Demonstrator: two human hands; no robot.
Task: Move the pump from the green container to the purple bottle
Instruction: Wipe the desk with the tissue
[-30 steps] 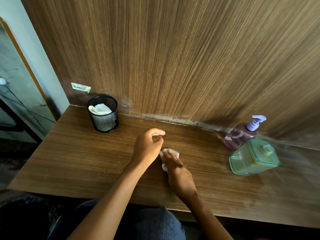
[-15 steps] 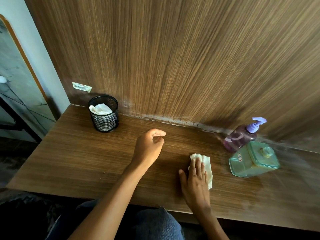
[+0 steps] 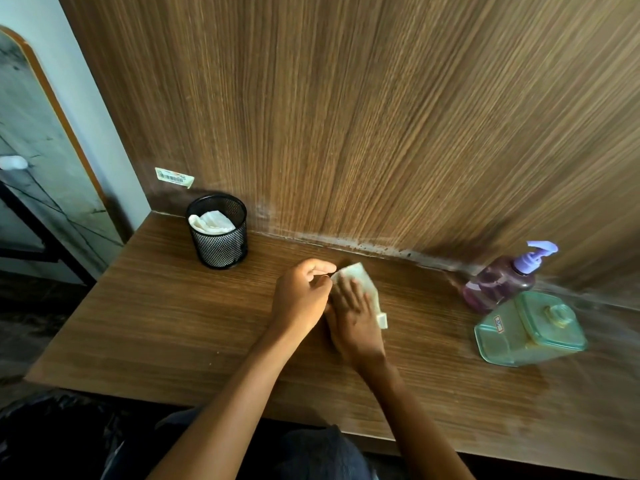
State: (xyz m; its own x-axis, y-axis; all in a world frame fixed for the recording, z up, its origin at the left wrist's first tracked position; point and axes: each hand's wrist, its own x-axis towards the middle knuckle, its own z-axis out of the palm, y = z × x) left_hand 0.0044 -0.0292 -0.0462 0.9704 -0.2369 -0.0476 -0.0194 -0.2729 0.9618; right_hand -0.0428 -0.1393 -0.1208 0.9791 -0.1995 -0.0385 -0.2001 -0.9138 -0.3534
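The purple bottle (image 3: pixel 498 282) leans at the back right of the wooden table (image 3: pixel 173 323), with a lilac pump (image 3: pixel 535 258) in its neck. Just in front of it stands the green container (image 3: pixel 530 330), a flat lid on top. Both are well to the right of my hands. At the table's middle, my right hand (image 3: pixel 353 320) lies flat, pressing a white tissue (image 3: pixel 360 275) onto the wood. My left hand (image 3: pixel 301 296) rests beside it, fingers loosely curled, thumb near the tissue's corner, holding nothing.
A black mesh cup (image 3: pixel 218 244) with crumpled white tissue inside stands at the back left. A wood-grain wall panel (image 3: pixel 346 133) rises behind the table, with a barcode sticker (image 3: pixel 174 177) on it. The wood near the green container looks damp.
My right hand slid the tissue to the right, then back left and farther from me, ending beside my left hand. The left hand, bottle and container stayed put.
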